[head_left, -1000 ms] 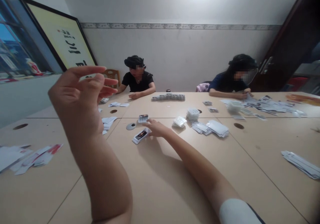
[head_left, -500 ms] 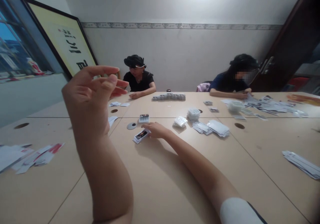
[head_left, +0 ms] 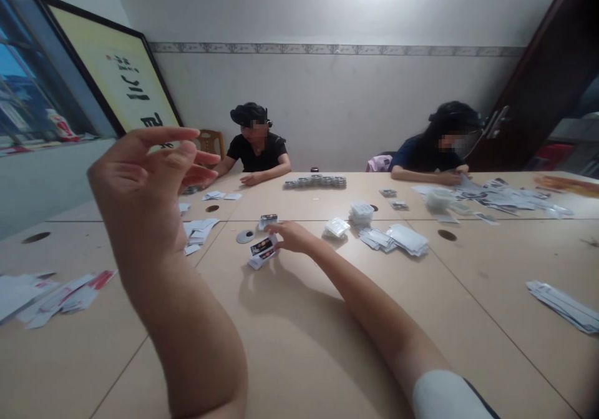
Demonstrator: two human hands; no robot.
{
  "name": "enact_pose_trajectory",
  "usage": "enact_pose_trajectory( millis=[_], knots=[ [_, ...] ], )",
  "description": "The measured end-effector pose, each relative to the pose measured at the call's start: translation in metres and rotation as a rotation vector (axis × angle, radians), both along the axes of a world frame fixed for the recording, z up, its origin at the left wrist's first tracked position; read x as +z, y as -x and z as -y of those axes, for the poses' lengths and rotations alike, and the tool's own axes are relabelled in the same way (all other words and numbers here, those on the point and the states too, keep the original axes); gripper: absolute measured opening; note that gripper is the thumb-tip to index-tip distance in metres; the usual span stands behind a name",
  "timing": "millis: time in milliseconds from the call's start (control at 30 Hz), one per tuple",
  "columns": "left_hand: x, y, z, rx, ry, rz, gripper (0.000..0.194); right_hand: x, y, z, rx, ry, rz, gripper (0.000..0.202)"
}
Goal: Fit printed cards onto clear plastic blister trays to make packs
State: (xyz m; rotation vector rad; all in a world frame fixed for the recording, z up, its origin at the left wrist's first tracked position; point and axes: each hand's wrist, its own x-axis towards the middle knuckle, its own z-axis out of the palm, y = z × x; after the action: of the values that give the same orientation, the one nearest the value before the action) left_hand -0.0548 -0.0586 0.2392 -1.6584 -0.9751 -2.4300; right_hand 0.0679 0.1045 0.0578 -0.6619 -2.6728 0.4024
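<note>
My left hand (head_left: 147,169) is raised in the near left, well above the table. Its fingers are curved and apart, and nothing shows between them. Out over the table, my right hand (head_left: 296,238) pinches the right edge of a printed card (head_left: 262,246) with a dark picture on it. That card is tilted up above a small stack of similar white-edged cards (head_left: 260,260). Just behind them sits a small clear pack with a dark printed top (head_left: 268,220). A grey disc (head_left: 245,236) lies to the left of these.
Clear plastic packs (head_left: 337,227) and white card piles (head_left: 408,239) lie right of my right hand. More papers (head_left: 70,294) are at the left, with white strips (head_left: 561,305) far right. Two people (head_left: 258,153) sit across the table, beside a row of small packs (head_left: 316,182).
My right hand has lifted the top card, which now tilts up off the stack. My left hand has shifted a little to the left in view.
</note>
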Motion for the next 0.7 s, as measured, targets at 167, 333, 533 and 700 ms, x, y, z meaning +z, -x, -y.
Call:
enact_pose_trajectory(
  millis=[167, 333, 533, 700],
  knots=[
    [0.001, 0.005, 0.000, 0.007, -0.022, 0.018, 0.017, 0.001, -0.002, 0.000, -0.012, 0.030, -0.027, 0.056],
    [0.002, 0.004, -0.001, -0.003, -0.006, 0.041, 0.018, -0.011, 0.001, -0.003, -0.005, 0.047, -0.040, 0.038],
    [0.001, 0.004, -0.001, 0.006, 0.001, 0.030, 0.019, -0.019, 0.004, -0.009, 0.023, 0.051, -0.083, 0.033],
    [0.000, 0.006, 0.000, 0.018, 0.009, 0.036, 0.019, -0.021, 0.005, -0.008, 0.021, 0.026, -0.070, 0.034]
  ],
)
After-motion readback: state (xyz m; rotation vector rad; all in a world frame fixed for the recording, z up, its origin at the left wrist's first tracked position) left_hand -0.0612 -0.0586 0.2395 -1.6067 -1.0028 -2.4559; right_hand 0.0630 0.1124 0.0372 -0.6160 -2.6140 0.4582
